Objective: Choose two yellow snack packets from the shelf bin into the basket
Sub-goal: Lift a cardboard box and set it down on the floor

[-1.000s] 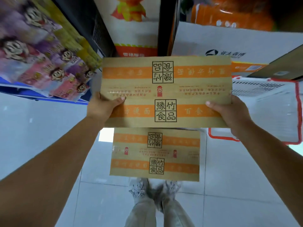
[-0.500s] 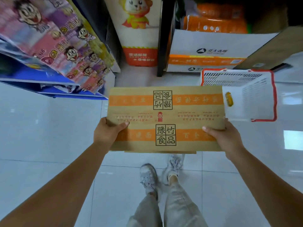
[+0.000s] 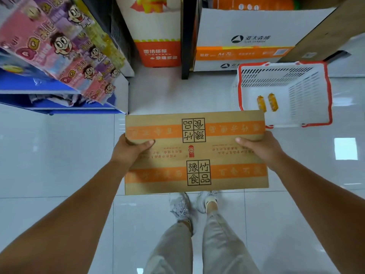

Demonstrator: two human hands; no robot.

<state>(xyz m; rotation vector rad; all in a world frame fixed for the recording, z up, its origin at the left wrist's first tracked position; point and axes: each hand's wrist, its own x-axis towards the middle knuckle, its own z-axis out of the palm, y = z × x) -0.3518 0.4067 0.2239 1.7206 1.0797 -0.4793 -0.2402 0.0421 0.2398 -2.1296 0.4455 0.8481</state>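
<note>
The two yellow snack packets (image 3: 262, 104) lie side by side in the basket (image 3: 329, 89), close to its near left corner. The red-rimmed white basket stands on the tiled floor (image 3: 59, 155). Your left hand (image 3: 129, 150) and right hand (image 3: 260, 148) each grip a side edge of a flat cardboard box (image 3: 195, 153), thumbs on top. The box's far right corner hides the basket's near left corner.

Tan, orange-striped cardboard box (image 3: 196, 153); white, red-rimmed basket (image 3: 308, 91); yellow packets (image 3: 267, 102).
</note>
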